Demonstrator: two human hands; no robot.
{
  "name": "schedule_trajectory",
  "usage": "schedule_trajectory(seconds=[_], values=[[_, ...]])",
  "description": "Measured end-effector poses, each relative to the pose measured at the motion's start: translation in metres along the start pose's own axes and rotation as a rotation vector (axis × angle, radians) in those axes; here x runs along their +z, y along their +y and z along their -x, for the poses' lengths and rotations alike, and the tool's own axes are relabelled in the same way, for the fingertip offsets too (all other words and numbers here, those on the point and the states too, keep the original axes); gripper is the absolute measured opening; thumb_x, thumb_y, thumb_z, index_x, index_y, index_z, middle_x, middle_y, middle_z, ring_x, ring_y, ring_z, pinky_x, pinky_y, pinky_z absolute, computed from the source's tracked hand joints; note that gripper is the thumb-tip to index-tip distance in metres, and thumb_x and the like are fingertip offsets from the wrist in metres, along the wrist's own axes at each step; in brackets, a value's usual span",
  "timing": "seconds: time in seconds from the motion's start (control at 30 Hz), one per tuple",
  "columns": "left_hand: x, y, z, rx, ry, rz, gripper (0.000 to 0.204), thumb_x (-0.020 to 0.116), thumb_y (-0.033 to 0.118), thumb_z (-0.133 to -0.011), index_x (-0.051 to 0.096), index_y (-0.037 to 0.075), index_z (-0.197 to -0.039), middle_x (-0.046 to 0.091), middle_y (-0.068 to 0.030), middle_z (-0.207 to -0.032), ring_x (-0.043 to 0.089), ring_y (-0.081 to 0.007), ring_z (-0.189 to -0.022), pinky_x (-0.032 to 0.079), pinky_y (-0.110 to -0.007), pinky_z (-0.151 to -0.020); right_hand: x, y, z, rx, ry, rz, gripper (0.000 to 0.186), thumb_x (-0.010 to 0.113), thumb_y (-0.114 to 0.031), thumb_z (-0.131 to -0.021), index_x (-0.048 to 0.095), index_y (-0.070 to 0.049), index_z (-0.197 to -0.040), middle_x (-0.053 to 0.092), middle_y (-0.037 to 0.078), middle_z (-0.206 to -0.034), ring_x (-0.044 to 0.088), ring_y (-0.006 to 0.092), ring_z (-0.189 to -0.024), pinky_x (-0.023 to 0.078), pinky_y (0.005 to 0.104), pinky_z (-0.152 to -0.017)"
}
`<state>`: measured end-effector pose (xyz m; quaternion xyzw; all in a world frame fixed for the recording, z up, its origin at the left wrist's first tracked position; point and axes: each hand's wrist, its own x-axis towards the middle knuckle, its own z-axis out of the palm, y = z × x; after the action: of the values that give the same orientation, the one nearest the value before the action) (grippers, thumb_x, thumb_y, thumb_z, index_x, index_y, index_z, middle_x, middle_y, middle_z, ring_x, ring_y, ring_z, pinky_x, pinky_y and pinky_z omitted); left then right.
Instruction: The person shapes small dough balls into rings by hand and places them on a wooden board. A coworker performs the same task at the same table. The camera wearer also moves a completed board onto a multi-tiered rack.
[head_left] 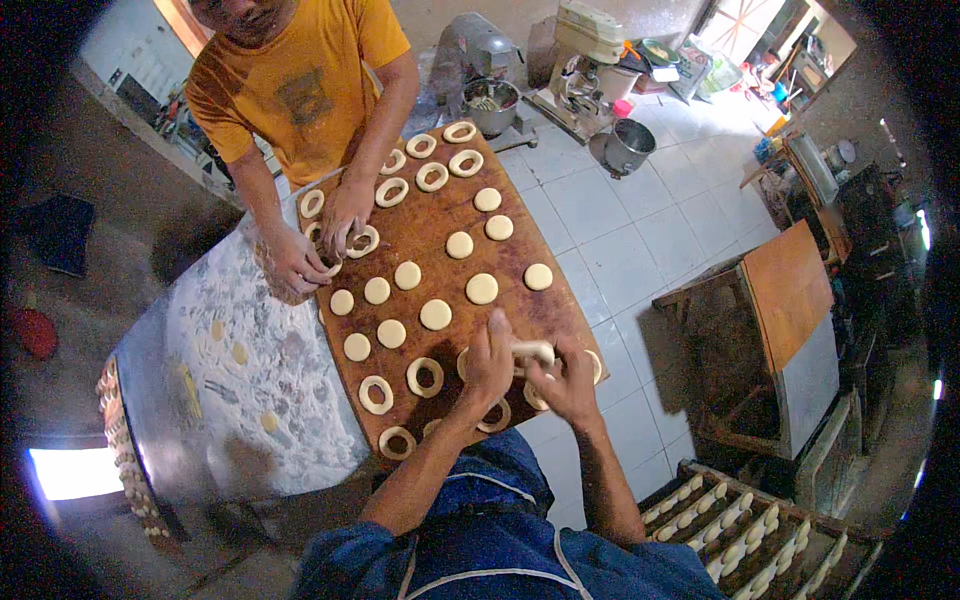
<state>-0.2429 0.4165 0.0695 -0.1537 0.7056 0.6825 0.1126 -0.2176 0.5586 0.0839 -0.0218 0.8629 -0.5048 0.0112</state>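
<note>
Head view | both hands' fingers pinch dough piece | above wooden board

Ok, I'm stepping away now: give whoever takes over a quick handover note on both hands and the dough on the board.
Left hand and right hand: both hold one dough piece between them, over the near end of the wooden board.
Done: dough rings lie at the near end, more rings at the far end.
Left: about a dozen solid dough discs in the middle have no holes yet.
A co-worker's hands shape a ring at the far left of the board. Floured table lies to the left.
</note>
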Motion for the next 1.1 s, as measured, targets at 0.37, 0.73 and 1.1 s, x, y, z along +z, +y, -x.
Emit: schedule_trajectory(seconds=[0.37,0.73,1.1], values=[[-0.008,-0.038,-0.052,0.582,-0.086,-0.724,0.024,0.071,0.025,-0.086,0.063,0.003,-0.091,0.062,-0.0172,-0.093,0.058,-0.0386,-0.094,0.045,-0.049,-0.085,0.008,0.056,0.002,-0.060,-0.119,0.461,0.046,0.074,-0.008,-0.074,0.064,-0.004,-0.119,0.061,0.021,-0.100,0.062,0.0368,-0.093,0.051,0.0453,-0.078],[-0.089,-0.051,0.009,0.579,0.164,-0.564,0.017,0.063,0.014,-0.092,0.066,0.004,-0.105,0.063,-0.0154,-0.104,0.061,-0.0357,-0.102,0.048,-0.045,-0.093,0.036,0.059,0.020,-0.012,-0.222,0.418,0.042,0.073,-0.005,-0.077,0.060,-0.001,-0.116,0.061,0.017,-0.103,0.060,0.0333,-0.092,0.049,0.0428,-0.080],[-0.418,-0.141,0.146,0.159,0.850,-1.127,0.014,0.069,0.009,-0.085,0.066,0.003,-0.096,0.066,-0.0184,-0.099,0.061,-0.0389,-0.092,0.047,-0.048,-0.085,0.078,-0.011,0.040,-0.001,-0.174,0.104,0.045,0.070,0.000,-0.080,0.058,-0.006,-0.122,0.063,0.012,-0.104,0.063,0.0236,-0.091,0.051,0.0344,-0.072]])
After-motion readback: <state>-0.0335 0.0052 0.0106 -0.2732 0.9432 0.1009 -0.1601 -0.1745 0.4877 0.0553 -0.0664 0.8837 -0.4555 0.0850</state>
